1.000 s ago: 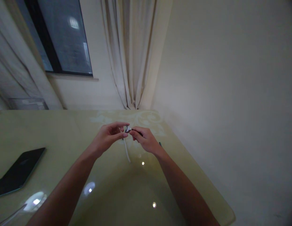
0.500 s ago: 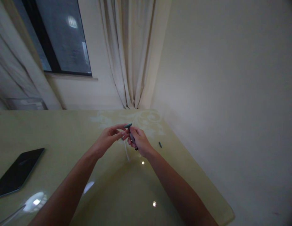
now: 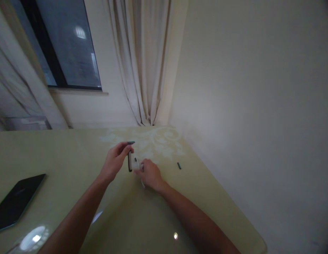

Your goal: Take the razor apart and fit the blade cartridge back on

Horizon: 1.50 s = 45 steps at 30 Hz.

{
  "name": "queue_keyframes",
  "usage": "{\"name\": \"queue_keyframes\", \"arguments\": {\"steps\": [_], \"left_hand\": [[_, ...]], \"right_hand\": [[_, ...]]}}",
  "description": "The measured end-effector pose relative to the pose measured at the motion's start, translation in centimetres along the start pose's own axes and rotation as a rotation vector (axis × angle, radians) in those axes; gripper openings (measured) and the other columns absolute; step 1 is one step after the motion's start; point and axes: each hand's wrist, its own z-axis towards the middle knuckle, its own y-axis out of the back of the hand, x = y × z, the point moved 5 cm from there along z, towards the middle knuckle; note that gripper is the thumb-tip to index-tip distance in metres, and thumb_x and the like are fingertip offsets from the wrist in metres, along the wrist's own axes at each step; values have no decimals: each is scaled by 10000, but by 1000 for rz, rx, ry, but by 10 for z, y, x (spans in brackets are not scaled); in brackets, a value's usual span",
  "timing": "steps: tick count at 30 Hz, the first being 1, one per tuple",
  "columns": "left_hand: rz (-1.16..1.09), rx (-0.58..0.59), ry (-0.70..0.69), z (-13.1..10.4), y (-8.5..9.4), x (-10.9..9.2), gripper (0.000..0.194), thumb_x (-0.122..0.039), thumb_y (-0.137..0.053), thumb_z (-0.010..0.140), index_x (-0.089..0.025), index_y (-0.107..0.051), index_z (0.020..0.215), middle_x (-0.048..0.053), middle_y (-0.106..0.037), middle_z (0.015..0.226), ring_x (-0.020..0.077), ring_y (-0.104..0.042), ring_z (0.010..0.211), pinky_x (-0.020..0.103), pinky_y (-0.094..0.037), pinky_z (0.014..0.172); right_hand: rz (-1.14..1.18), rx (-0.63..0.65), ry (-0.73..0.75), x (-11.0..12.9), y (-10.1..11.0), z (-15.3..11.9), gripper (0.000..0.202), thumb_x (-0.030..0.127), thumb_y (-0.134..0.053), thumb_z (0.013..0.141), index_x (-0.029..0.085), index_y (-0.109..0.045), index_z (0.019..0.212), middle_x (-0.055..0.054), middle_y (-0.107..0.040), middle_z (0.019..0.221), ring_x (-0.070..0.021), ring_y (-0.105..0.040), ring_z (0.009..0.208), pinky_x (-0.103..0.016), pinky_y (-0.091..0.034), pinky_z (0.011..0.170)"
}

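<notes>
Reading from left to right, we first see a pale curtain (image 3: 18,77) beside a dark-framed window (image 3: 70,42), and below them a dark, flat tablet (image 3: 18,201) lying on the glossy desk (image 3: 74,155), well apart from both hands. Next we find the left hand (image 3: 114,163), raised above the desk, its grip narrow and closed on a T-shaped tool (image 3: 129,162). We note how the tool lies in this grip: thumb and fingers pinch it close under its short crossbar, which shows at the fingertips, while the handle hangs almost upright beneath them, its lower end free. Just to the right of the handle we see a slim white stick (image 3: 143,184), dark at its far end and slanting down toward the near side; its middle is partly hidden by the fingers of the right hand (image 3: 152,174). The right grip is curled at the stick, but blur prevents us from telling whether it holds it. Farther right, near the right hand yet apart from it, we observe a small dark piece (image 3: 179,165) on the desk; beyond rises a plain wall (image 3: 246,106).
</notes>
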Motion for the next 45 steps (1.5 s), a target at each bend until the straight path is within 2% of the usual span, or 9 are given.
{"name": "queue_keyframes", "arguments": {"steps": [6,11,13,16,22,28,32,37,45], "left_hand": [[-225,4,149,-9,-5,4,671,-686,-911,678,-183,-750,1091,-7,-646,881,141,-677,719,266,-618,636],[-302,18,161,-13,-11,-3,653,-661,-917,700,-176,-751,1105,-28,-579,838,37,-448,533,116,-302,377],[-345,20,183,-16,-13,-4,652,-648,-936,679,-170,-740,1076,-28,-581,824,26,-399,516,110,-244,372],[-385,15,213,-21,-16,-5,646,-654,-951,644,-157,-706,977,-30,-580,772,29,-368,508,120,-219,373],[-202,97,160,-30,-22,-17,587,-728,-804,797,-176,-608,805,-49,-534,671,49,-402,492,151,-304,409],[-52,175,149,-36,-31,-17,542,-689,-673,907,-181,-692,1095,-50,-514,727,73,-379,493,191,-284,427],[178,275,163,-41,-49,16,556,-511,-590,962,-160,-690,1382,-10,-548,810,123,-472,585,245,-415,529],[417,332,53,-49,-88,45,544,-231,-554,927,-170,-695,1449,100,-688,1093,201,-652,926,356,-547,910],[514,333,160,-40,-149,60,498,-149,-624,914,-198,-727,1399,78,-830,1045,237,-753,972,345,-545,919]], "right_hand": [[-138,36,0,-7,3,3,124,106,-675,874,120,-775,945,-182,-771,1017,-310,-710,976,-371,-485,832],[-15,-17,65,-3,50,19,164,169,-630,996,145,-788,1028,-117,-772,1059,-225,-690,1008,-297,-478,863],[56,-85,129,4,72,18,290,221,-492,1098,179,-773,1161,-91,-752,1145,-191,-663,1069,-280,-465,911],[291,-151,280,17,95,9,350,357,-480,1126,170,-774,1164,-46,-710,910,-177,-634,844,-281,-457,796],[404,-117,419,32,96,-8,317,338,-497,1108,176,-754,1197,-33,-682,900,-169,-615,818,-288,-467,795],[369,-228,428,23,107,-6,317,353,-523,1103,201,-769,1233,-71,-745,1047,-191,-656,927,-305,-490,857],[158,-318,303,-5,141,-2,326,369,-500,1114,192,-766,1175,-85,-773,1098,-209,-676,968,-308,-485,871],[-346,-135,-173,-72,169,-9,254,343,-566,1078,186,-760,1124,-104,-779,1097,-228,-698,990,-283,-457,787],[-492,78,-415,-121,158,-8,382,466,-852,828,157,-806,1047,-181,-807,1122,-328,-767,1042,-323,-514,760]]}}
